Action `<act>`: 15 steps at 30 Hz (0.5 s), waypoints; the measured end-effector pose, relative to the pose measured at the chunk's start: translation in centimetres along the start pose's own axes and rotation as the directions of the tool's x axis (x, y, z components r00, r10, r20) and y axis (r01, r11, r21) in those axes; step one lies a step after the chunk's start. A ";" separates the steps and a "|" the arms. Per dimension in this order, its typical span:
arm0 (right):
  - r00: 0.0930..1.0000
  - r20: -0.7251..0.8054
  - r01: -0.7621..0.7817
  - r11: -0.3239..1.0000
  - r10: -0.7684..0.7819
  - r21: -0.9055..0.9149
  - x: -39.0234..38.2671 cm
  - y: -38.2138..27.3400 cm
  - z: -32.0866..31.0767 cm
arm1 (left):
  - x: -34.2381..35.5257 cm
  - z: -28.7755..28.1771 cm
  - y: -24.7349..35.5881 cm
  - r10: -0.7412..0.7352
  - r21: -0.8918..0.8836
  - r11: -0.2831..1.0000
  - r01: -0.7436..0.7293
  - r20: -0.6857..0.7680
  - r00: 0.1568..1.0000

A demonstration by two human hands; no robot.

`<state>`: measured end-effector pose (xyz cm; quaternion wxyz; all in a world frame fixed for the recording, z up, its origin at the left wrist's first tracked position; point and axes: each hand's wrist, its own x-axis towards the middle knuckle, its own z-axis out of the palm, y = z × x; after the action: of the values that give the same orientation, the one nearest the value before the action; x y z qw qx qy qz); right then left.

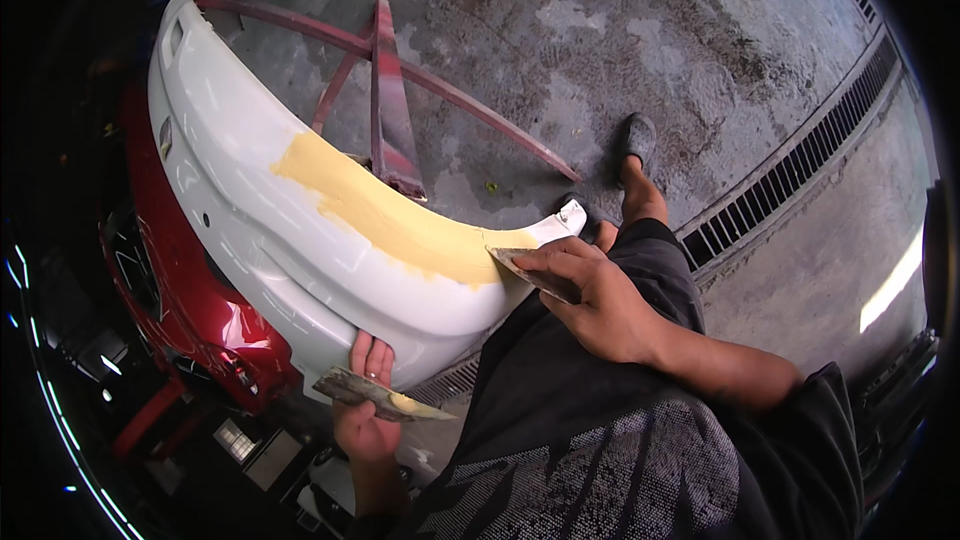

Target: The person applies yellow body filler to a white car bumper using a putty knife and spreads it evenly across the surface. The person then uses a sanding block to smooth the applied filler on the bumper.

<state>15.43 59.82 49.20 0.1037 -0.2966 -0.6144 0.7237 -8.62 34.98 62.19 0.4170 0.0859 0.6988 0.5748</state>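
A white car bumper (300,220) curves from the upper left down to my body. Smooth yellow filler (390,220) covers a long patch along its upper edge. My right hand (597,305) pinches a flat putty spreader (540,275), its edge against the near end of the yellow patch. My left hand (368,405) holds a second flat spreader (360,392) at the bumper's lower edge, with a dab of yellow filler on it. Fingers of that hand reach past the spreader and rest on the white bumper.
A reddish metal stand (385,90) sits under and beyond the bumper on the stained grey floor (520,60). At the left is a red car (220,330). A drain grate (800,160) runs along the right. My foot (638,140) stands near the stand's leg.
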 end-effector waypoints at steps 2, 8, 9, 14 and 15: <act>1.000 0.015 -0.004 1.000 0.003 0.027 -0.3 -0.6 -1.1 | -0.1 0.0 -0.1 -0.005 -0.015 1.000 0.005 -0.010 1.000; 0.981 0.103 -0.175 0.978 0.164 0.112 3.0 -2.1 -3.0 | -0.2 -0.2 0.0 -0.004 -0.019 1.000 0.004 0.008 1.000; 0.983 0.103 -0.161 0.981 0.150 0.110 3.2 -2.0 -2.8 | -0.1 -0.3 0.0 -0.010 -0.024 1.000 0.010 0.014 1.000; 0.988 0.087 -0.129 0.991 0.125 0.047 3.7 -1.4 -1.5 | 0.0 -0.5 -0.2 -0.028 -0.038 0.999 0.029 0.029 0.999; 0.987 0.090 -0.139 0.989 0.135 0.041 3.7 -1.6 -1.5 | -0.1 -0.5 -0.2 -0.029 -0.037 0.999 0.030 0.024 0.999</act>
<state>12.91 63.32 49.51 0.0339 -0.3038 -0.5794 0.7555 -8.86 34.50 62.06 0.4352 0.0746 0.6842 0.5804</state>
